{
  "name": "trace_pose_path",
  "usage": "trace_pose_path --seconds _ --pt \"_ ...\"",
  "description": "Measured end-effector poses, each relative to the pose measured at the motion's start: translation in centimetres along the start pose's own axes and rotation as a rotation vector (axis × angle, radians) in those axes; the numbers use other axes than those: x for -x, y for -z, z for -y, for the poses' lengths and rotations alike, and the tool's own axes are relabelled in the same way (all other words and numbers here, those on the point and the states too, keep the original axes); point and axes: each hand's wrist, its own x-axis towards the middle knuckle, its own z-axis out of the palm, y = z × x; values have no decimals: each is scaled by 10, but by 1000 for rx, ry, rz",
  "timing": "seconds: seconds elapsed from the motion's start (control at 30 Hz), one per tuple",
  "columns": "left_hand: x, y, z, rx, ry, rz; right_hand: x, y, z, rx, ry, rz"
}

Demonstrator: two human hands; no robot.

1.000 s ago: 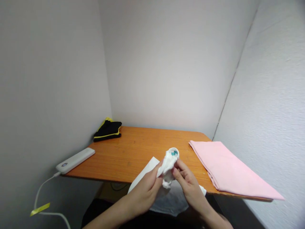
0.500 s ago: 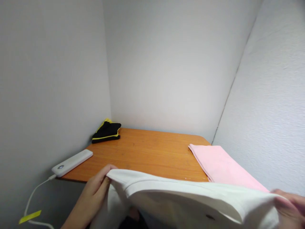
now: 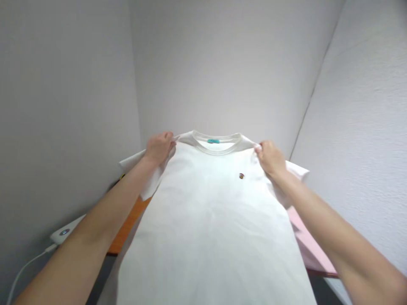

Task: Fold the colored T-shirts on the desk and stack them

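A white T-shirt [image 3: 210, 220] hangs stretched out before me, its front facing me. Its round collar shows a teal label inside, and a small dark emblem marks the chest at the right. My left hand [image 3: 160, 147] is closed on the left shoulder of the shirt, and my right hand [image 3: 271, 156] pinches the right shoulder. Both arms reach forward, with the short sleeves spreading out beyond the hands. The lower hem runs out of view at the bottom.
Behind the shirt, parts of a brown wooden table [image 3: 132, 220] show. On its right lies folded pink cloth [image 3: 310, 241]; at the left edge sits a white power bank [image 3: 66, 231] with a cable [image 3: 27, 264]. Walls enclose the table on the left, back and right.
The T-shirt has been raised and stretched forward, so its whole front now shows and covers most of the table. Both hands have moved up and away from me, still gripping it.
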Motion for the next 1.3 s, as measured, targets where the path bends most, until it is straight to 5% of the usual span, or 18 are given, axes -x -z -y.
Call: trace_pose_path --seconds 0.1,0.27,0.43,0.7,0.83,1.07,1.3 --pt "-2 -61 -9 25 -42 170 8 -56 9 205 10 30" --pt "87 -158 -7 89 -41 518 80 -156 -5 269 4 388" --pt "135 -210 12 93 39 766 123 -201 -43 270 -120 648" --pt "127 -236 21 96 31 844 120 -215 -73 323 -127 721" --pt "121 -240 18 63 46 781 119 -216 -79 367 -148 735" --pt "114 -237 38 -89 296 705 121 -214 -84 402 -129 728" --pt "106 -237 20 -172 286 643 123 -217 -83 417 -135 704"
